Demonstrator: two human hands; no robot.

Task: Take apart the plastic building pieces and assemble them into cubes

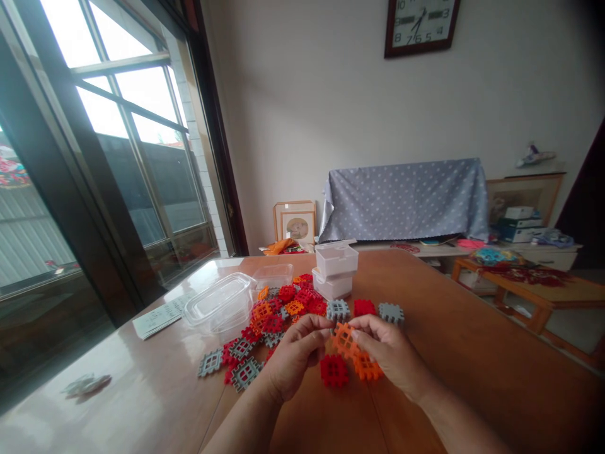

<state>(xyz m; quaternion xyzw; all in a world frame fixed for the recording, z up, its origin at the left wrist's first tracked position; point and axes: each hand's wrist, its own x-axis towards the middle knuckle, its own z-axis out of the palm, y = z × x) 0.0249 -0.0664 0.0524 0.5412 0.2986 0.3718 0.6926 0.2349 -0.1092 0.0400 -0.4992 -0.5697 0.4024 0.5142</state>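
Observation:
My right hand [390, 350] pinches an orange interlocking waffle block [345, 341], a flat square with window holes and notched edges. The fingers of my left hand [295, 353] are closed at the block's left edge, so both hands have it between them above the table. Under it lie a second orange block [368, 367] and a red block [334, 371]. Just beyond my hands are a grey block [338, 309], another red block [364, 308] and another grey block [391, 313]. To the left spreads a heap of red, orange and grey blocks [273, 324], partly hidden by my left hand.
White plastic boxes [336, 260] are stacked behind the blocks. Clear plastic containers [220, 301], papers [161, 316] and a crumpled clear bag [87, 386] lie on the left of the wooden table [454, 372]. Behind it, a dotted cloth [406, 198] covers something by the wall.

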